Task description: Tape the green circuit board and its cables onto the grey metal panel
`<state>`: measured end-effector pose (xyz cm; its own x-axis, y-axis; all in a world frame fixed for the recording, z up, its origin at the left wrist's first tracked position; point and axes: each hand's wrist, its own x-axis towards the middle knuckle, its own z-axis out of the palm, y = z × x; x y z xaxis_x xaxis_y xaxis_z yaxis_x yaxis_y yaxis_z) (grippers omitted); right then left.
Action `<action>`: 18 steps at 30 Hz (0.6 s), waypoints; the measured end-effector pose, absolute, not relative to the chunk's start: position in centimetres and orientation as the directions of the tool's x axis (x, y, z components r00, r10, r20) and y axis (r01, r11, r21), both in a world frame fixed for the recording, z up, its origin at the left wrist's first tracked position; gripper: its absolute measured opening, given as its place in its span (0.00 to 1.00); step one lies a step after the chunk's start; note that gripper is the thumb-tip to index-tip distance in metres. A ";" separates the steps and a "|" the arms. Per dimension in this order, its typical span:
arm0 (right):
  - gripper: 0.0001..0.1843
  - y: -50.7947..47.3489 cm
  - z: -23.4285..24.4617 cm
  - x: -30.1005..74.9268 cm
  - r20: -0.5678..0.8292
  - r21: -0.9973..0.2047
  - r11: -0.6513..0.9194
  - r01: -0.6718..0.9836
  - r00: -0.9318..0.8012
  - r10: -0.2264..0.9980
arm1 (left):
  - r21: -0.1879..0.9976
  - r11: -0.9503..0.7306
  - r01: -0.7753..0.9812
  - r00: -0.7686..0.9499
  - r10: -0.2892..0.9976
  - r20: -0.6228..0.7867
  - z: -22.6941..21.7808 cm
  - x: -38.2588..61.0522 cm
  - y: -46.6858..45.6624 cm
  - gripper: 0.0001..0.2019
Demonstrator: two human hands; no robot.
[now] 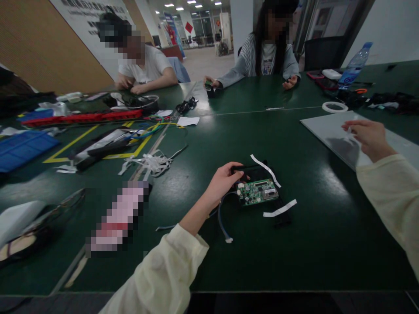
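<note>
My left hand [225, 181] grips the edge of a black frame [250, 167] lying on the green table, thumb on top. A green circuit board [258, 192] sits on that frame, with a thin cable [222, 222] trailing from its left side toward me. One white strip [266, 170] crosses the frame's upper right corner; another white strip [280, 209] lies at its lower right. Off to the right, my right hand [369, 137] is raised over a pale flat board [330, 131]. Its fingertips pinch a small whitish scrap [352, 134], too blurred to name further.
Two people sit across the table [327, 244]. Left of me are a phone-like pink item [122, 213], tangled white strips [152, 163], a blue tray [28, 148] and a red bar [88, 117]. A tape roll [334, 107] and a water bottle [356, 65] stand at the far right.
</note>
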<state>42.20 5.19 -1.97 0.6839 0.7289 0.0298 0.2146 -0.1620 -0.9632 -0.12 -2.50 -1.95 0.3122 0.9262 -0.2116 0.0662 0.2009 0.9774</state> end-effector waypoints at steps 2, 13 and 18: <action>0.10 5.2 -1.4 41.5 0.056 -0.976 -0.096 0.197 0.648 0.760 | 0.978 0.194 0.078 0.313 0.927 -0.208 -1.9 -0.1 -2.5 0.11; 0.13 -2.2 5.1 24.0 0.043 -0.999 0.048 0.010 -0.291 0.956 | 0.983 0.153 0.102 0.328 0.928 -0.178 -2.3 -0.2 -2.4 0.13; 0.20 -4.2 4.6 16.3 0.133 -0.988 0.154 -0.012 -0.568 0.812 | 0.993 0.001 0.119 0.292 0.956 -0.036 -2.5 -0.1 -2.5 0.11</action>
<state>16.33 -4.19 4.56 -0.5683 0.8119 0.1334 -0.0119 0.1540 -0.9880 -0.07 -2.48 -2.47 0.2916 0.9559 -0.0356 0.1186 0.0008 0.9929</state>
